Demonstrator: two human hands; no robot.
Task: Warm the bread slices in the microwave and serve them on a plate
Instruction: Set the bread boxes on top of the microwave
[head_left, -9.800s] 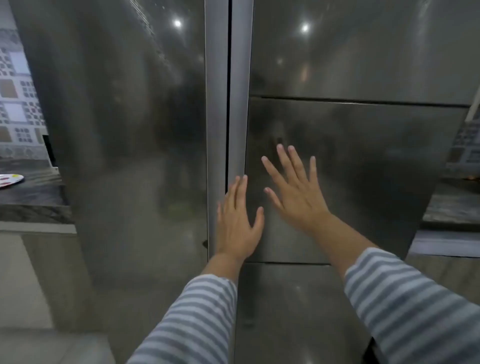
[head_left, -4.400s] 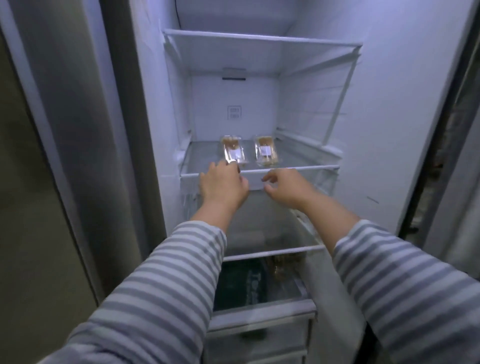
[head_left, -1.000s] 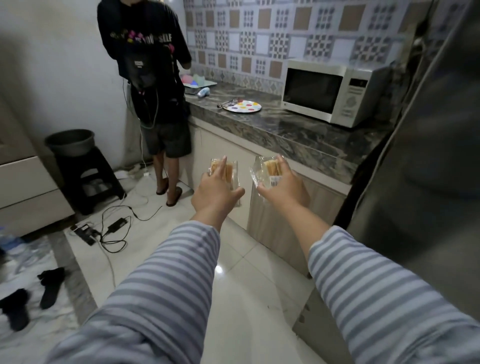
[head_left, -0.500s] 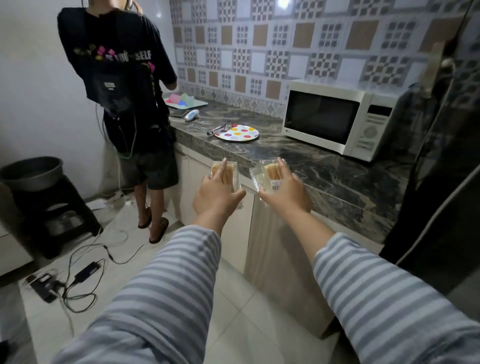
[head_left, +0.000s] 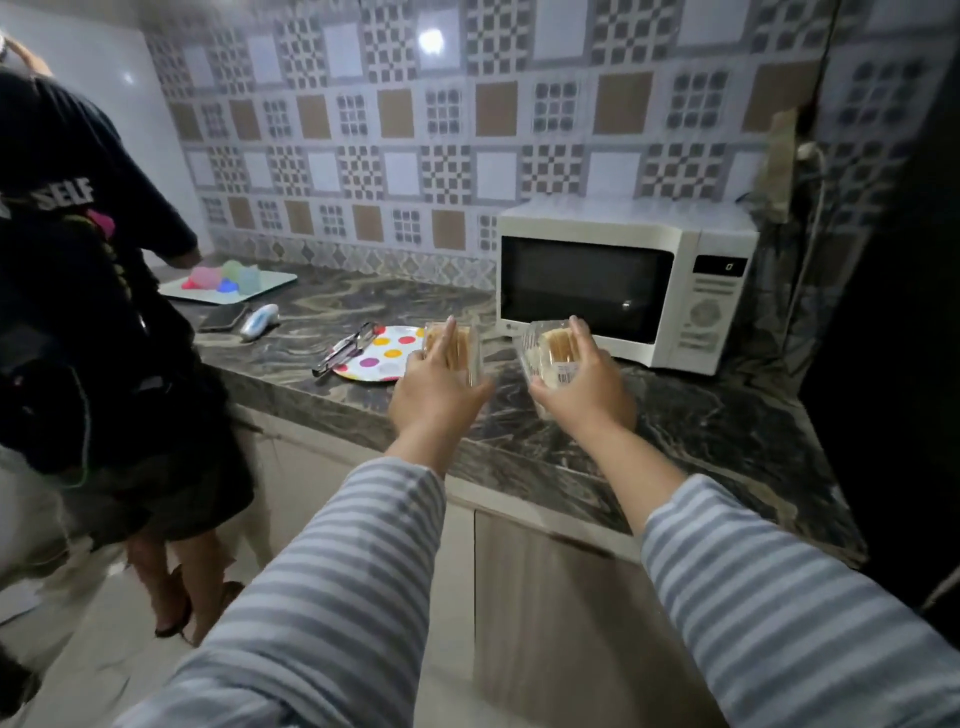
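Above the front edge of the dark marbled counter (head_left: 675, 441), the left hand (head_left: 434, 397) grips 1 clear bread packet (head_left: 462, 345), fingers curled round it; the right hand (head_left: 587, 392) grips a 2nd packet (head_left: 550, 351) that bears a white label, fingers wrapped over its top. Both packets are held in the air, apart from each other, in front of the white microwave (head_left: 623, 283), whose door is closed; a spotted plate (head_left: 387, 353) lies on the counter just left of the left hand, with tongs (head_left: 345, 348) resting on its rim; another person (head_left: 93, 332) stands at the far left.
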